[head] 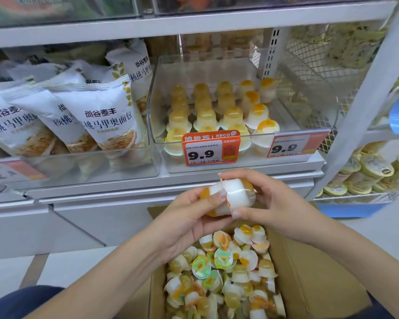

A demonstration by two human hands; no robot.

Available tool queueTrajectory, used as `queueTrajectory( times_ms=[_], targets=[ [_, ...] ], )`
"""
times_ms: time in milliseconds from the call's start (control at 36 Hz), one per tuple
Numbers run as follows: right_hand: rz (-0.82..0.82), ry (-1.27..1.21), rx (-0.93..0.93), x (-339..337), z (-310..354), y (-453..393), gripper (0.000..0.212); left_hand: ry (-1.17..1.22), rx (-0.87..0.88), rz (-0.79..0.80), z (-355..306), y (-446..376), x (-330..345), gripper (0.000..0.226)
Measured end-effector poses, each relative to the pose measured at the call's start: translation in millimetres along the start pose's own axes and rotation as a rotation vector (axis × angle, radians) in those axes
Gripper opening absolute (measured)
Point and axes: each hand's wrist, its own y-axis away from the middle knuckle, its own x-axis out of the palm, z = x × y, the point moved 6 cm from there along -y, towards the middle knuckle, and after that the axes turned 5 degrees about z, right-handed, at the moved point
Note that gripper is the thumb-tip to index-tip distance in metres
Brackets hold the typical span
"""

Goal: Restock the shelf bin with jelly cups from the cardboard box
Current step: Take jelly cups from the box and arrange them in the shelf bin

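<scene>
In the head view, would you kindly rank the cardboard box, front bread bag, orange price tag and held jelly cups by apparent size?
1. Cardboard box, though nearest the camera.
2. Bread bag.
3. Price tag and jelly cups: too alike to rank.

Two hands, two held jelly cups
</scene>
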Motion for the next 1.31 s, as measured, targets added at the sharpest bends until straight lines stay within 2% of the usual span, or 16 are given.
queueTrajectory(
  times_ms=[83,167,250,278,333,389,528,639,722,833,889,972,1028,1111,1222,1306],
  targets=[
    [0.027,0.042,0.007,1.8,1.1,2.1,0.056,0.038,-0.031,0.027,3.7,0.6,0.8,0.037],
    [0.060,0.069,0.019,3.4,4.2,3.5,0.064,0.051,-0.058,0.049,8.1,1.0,1.5,0.043],
    [0.032,0.097,0.021,2.1,6.4,3.2,0.065,0.029,-0.065,0.083,8.2,0.8,1.9,0.031],
    [0.013,0.105,0.019,1.3,7.1,2.7,0.064,0.036,-0.064,0.104,6.9,0.4,2.5,0.034],
    [-0.017,0.129,0.012,-0.1,9.1,1.9,0.064,0.048,-0.058,0.147,4.1,-0.4,3.6,0.054],
    [-0.023,0.148,0.004,-0.3,11.0,1.7,0.066,-0.019,-0.037,0.135,1.8,-2.1,2.7,0.063],
    [0.002,0.198,-0.021,-3.3,15.4,2.0,0.068,-0.054,-0.026,0.103,1.7,-6.8,2.2,0.059],
    [-0.053,0.227,-0.066,-5.7,18.0,2.1,0.064,-0.018,-0.054,0.140,0.9,-6.8,4.0,0.055],
    [-0.088,0.193,-0.057,-8.6,16.8,2.5,0.062,-0.049,-0.085,0.169,-0.6,-6.9,5.4,0.060],
    [-0.175,0.063,-0.032,-22.9,12.3,5.1,0.060,-0.480,-0.078,0.103,-14.4,-11.4,-1.1,0.047],
    [-0.259,-0.008,-0.029,-40.2,13.3,9.0,0.058,-0.716,0.012,-0.042,-30.4,-13.4,-9.1,0.035],
    [-0.429,-0.047,-0.033,-79.0,25.1,15.1,0.059,-1.140,0.258,-0.344,-58.7,-10.7,-27.5,0.015],
    [-0.538,0.093,-0.025,-106.9,37.7,12.1,0.056,-1.344,0.328,-0.515,-69.4,-6.1,-36.3,0.016],
    [-0.637,0.476,0.028,-145.6,54.5,-10.1,0.056,-1.477,0.300,-0.611,-75.0,-5.2,-42.1,0.023],
    [-0.479,0.889,0.189,-183.8,61.9,-65.3,0.060,-1.646,0.272,-0.657,-81.6,-6.8,-41.9,0.025],
    [-0.279,1.023,0.320,-194.1,57.1,-104.5,0.046,-1.710,0.238,-0.656,-83.8,-9.2,-43.8,0.024]
  ],
)
